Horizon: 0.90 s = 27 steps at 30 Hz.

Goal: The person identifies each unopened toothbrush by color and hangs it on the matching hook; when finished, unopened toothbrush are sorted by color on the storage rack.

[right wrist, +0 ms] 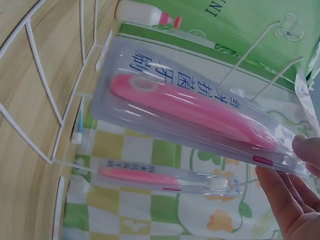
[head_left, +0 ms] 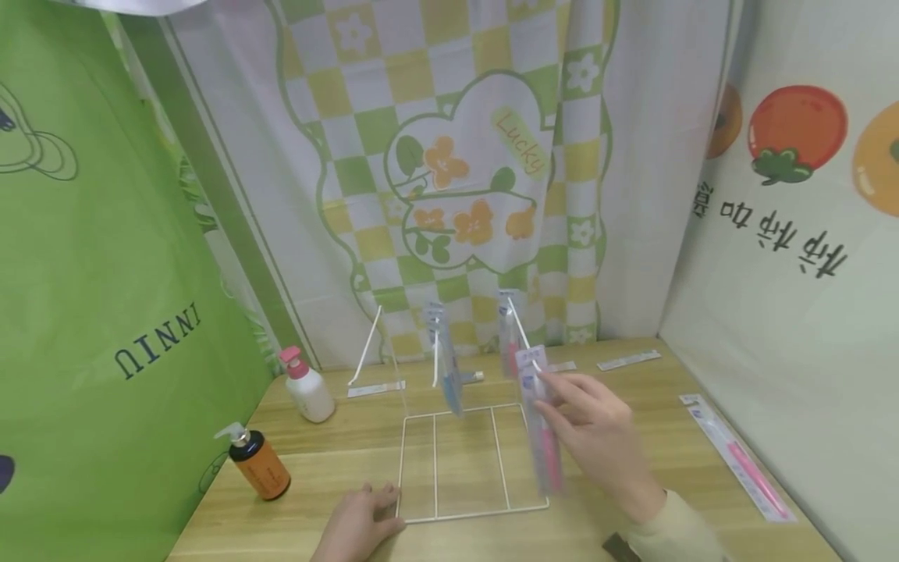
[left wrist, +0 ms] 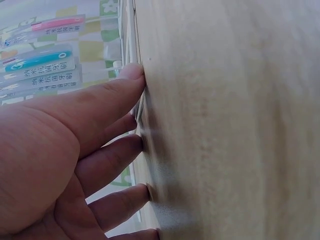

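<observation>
The right hand (head_left: 604,437) pinches a pink toothbrush pack (head_left: 544,425) by its upper end, thumb and fingers curled round the clear blister, and holds it near upright over the right side of the wire rack (head_left: 463,460); the pack hangs just in front of the rack's right hook, whether touching it I cannot tell; in the right wrist view the pack (right wrist: 195,107) lies across the frame, with the fingertips (right wrist: 307,150) at its end. The left hand (head_left: 358,519) lies flat on the table (head_left: 337,468) at the rack's front left corner, fingers straight and slightly spread, their tips against the base wire; the left wrist view shows the fingers (left wrist: 107,100) pressed to the wood. A blue pack (head_left: 445,363) hangs from the middle hook; a second pink pack (head_left: 509,336) hangs on the right hook, behind the held one. Another pink pack (head_left: 740,457) lies along the table's right edge. A white pump bottle (head_left: 307,386) stands near the back left corner; an orange pump bottle (head_left: 258,462) stands at the left edge, nearer the front.
</observation>
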### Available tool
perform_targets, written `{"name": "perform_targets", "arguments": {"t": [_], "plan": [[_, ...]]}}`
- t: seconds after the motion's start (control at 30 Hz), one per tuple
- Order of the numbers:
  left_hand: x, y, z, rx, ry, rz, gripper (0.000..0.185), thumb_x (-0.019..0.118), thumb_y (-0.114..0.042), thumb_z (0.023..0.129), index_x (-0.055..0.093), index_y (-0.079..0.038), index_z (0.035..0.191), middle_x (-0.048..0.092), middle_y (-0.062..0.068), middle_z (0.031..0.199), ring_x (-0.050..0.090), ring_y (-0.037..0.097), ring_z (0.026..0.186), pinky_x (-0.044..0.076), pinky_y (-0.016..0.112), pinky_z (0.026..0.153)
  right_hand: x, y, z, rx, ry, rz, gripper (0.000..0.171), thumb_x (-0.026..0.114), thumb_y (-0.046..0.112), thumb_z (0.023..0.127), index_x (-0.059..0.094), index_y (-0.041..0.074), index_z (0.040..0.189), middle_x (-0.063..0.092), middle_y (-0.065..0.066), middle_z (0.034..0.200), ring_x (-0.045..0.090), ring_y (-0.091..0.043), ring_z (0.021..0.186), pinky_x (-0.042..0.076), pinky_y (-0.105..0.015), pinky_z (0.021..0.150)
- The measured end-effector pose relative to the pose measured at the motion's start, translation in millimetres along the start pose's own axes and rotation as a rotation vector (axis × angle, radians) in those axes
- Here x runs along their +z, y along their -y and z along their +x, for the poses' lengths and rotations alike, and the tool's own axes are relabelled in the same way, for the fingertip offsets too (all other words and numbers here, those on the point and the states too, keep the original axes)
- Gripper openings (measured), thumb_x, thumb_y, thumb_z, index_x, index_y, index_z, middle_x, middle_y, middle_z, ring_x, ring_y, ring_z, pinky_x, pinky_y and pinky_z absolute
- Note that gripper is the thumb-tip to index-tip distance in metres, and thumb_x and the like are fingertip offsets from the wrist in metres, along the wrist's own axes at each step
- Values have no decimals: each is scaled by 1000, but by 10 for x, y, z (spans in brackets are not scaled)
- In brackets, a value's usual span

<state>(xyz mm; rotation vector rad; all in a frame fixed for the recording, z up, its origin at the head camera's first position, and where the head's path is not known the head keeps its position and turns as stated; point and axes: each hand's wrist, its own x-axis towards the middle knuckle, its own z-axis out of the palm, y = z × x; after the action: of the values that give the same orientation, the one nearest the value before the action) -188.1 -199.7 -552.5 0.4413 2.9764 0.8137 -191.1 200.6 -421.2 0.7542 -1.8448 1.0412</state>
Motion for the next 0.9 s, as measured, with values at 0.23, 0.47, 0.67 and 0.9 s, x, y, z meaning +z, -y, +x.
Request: {"name": "perform_targets", "arguments": {"t": [0.23,0.47,0.67,0.9], "plan": [[-2,-19,-10,-9,-7,-5,58,88,-38,88,74,-9,136,69,17,143,53,66,132,39,81,108,156,-195,48,-4,-25,-47,51,89,-11,78,74,-2,127,75,-15,110,76,-28,83,63,-19,66],[11,6,-1,3,-9,10,58,88,-39,88,74,-9,136,69,16,142,55,64,131,40,80,108,357,-499,117,-8,-87,-61,48,88,-6,81,75,-2,127,75,-19,110,76,-34,86,64,-23,68],[25,7,-11,22,-30,13,57,89,-38,87,75,-8,134,71,16,140,56,64,131,41,78,109,515,-738,212,-21,-121,-142,43,87,1,86,75,-1,127,76,-21,110,77,-35,86,66,-30,67],[-4,-27,-26,27,-16,5,56,88,-36,88,75,-6,134,71,18,138,56,63,131,43,77,108,652,-912,313,12,-123,-172,41,86,6,91,75,3,130,75,-19,112,75,-34,93,68,-44,74]]}}
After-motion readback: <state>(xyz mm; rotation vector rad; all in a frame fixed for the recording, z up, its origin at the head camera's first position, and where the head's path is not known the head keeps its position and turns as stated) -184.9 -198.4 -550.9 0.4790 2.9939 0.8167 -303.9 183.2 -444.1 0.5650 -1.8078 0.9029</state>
